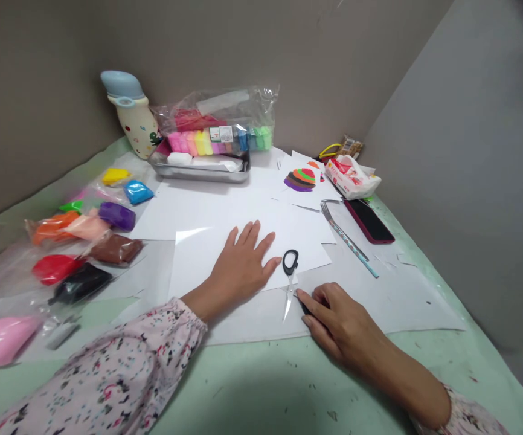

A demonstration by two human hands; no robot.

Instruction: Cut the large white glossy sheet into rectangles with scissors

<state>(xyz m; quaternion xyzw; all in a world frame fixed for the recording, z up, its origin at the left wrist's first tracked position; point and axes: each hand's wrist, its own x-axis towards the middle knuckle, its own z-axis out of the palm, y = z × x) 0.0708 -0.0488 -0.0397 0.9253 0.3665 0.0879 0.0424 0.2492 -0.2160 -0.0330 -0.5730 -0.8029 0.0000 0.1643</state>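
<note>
My left hand (242, 263) lies flat with fingers spread on a sheet of white paper (193, 266). Just right of its thumb rests a pair of scissors (290, 296), with silver blades and black handles, spread apart. One handle loop shows in full. Over the other black handle, my right hand (340, 317) is closed, its index finger and thumb at the handle and part of it hidden beneath them. More white sheets lie behind, and a striped drawing (300, 179) in purple, brown, orange, green and red sits at the back.
On the left lie several bags of coloured clay (116, 248). A bottle (137, 121) and a metal tray (202, 172) under a clear bag of colours (225, 139) stand behind. Right are a fork (334, 220), blue stick (370, 266), phone (370, 222) and tissue pack (352, 177).
</note>
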